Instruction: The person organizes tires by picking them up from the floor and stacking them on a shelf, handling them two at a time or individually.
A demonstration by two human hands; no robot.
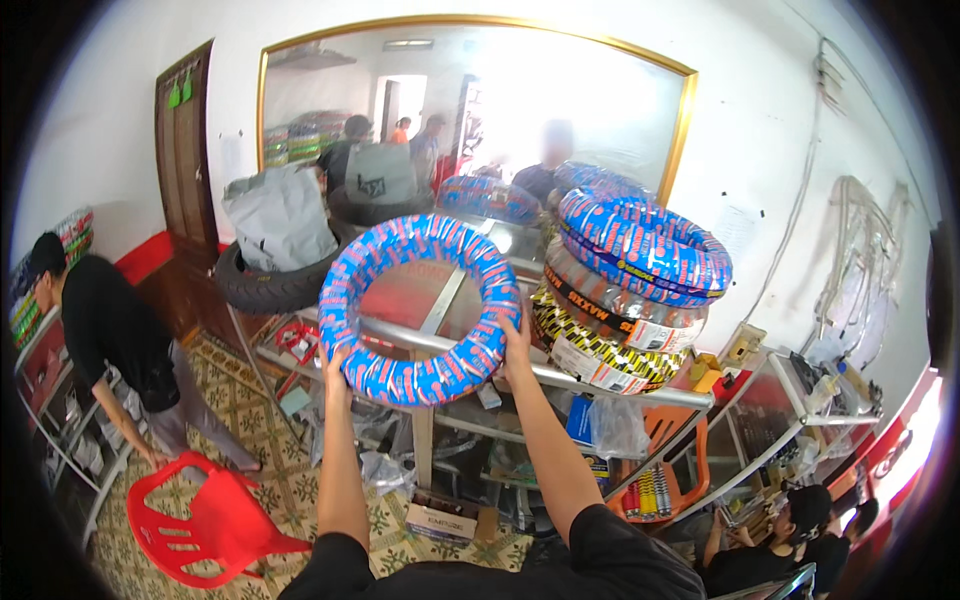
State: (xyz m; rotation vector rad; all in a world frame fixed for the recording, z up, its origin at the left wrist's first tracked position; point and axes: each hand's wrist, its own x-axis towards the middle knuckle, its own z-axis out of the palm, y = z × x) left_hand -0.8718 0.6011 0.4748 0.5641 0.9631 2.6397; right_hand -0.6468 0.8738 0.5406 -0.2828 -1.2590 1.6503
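Observation:
Both my hands hold up a tyre in blue printed wrapping [420,382], its round opening facing me. My left hand [335,367] grips its lower left side and my right hand [515,349] its right side. Behind the tyre is a glass display counter [637,390] with a metal frame. On its right end stands a stack of wrapped tyres: a blue-wrapped one [645,247] on top, a clear-wrapped one [622,311] under it, and a yellow-and-black one [592,360] at the bottom. To the left, a bare black tyre [274,291] carries a grey plastic bag [281,217].
A gold-framed mirror [480,22] hangs behind the counter. At left, a person in black [120,337] bends with a hand at a red plastic chair [202,525]. A cardboard box [442,519] sits on the floor before me. Two people [795,540] are at lower right.

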